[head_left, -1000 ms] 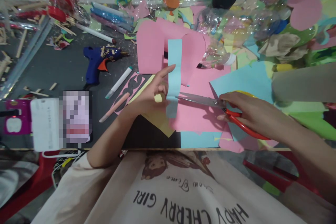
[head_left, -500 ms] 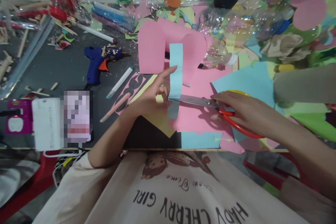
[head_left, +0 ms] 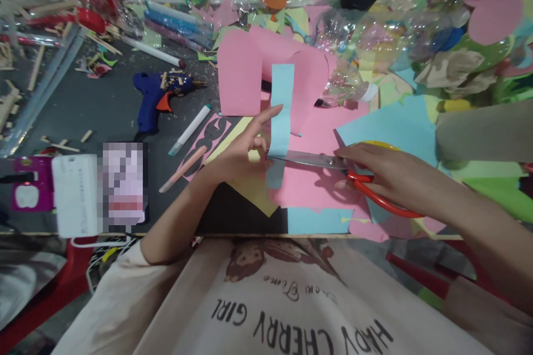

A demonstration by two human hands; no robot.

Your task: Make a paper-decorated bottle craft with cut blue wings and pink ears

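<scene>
My left hand point(head_left: 244, 147) pinches a light blue paper strip point(head_left: 281, 111) and holds it upright over the pink paper point(head_left: 316, 133); its index finger points out. My right hand point(head_left: 377, 169) grips red-handled scissors point(head_left: 333, 165), whose blades lie across the strip from the right, just below the left fingers. The strip's lower end point(head_left: 273, 175) hangs below the blades.
A blue glue gun point(head_left: 156, 97), white marker point(head_left: 189, 130) and pink pen point(head_left: 183, 169) lie to the left. A white box point(head_left: 75, 194) and a phone sit near the front left edge. Plastic bottles and coloured paper scraps crowd the back and right.
The scissors moved left until the blades span the whole width of the strip. The left hand and strip shifted slightly right.
</scene>
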